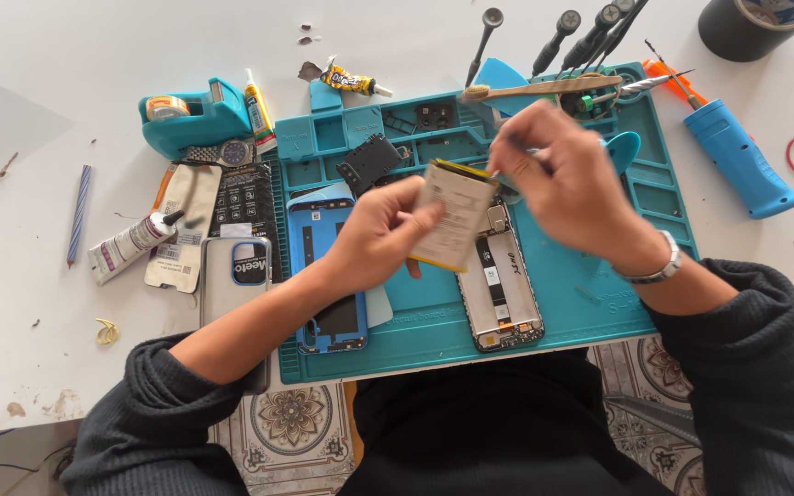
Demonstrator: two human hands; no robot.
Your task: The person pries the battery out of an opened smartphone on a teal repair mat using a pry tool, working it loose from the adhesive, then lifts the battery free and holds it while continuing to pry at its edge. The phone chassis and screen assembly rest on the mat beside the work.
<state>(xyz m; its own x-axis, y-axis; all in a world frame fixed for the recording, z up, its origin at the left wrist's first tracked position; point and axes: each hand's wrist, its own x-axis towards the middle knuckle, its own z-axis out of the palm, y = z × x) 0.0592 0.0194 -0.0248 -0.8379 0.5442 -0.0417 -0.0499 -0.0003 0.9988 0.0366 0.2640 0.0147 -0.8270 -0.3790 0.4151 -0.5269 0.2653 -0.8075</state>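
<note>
**A:** So the left hand [374, 241] is pinching a flat phone battery [453, 216] by its lower edge, held up over the middle of the teal repair mat [599, 294], right above the opened phone [498, 285]. The right hand [567, 179] is closed on the battery's top corner, fingers pinched at something small, can't tell what.

**B:** Looks light and thin, probably soft enough to bend or puncture. I'd say grip the edges, never the flat faces. The blue back cover [323, 230] lies near the mat's left edge.
</note>
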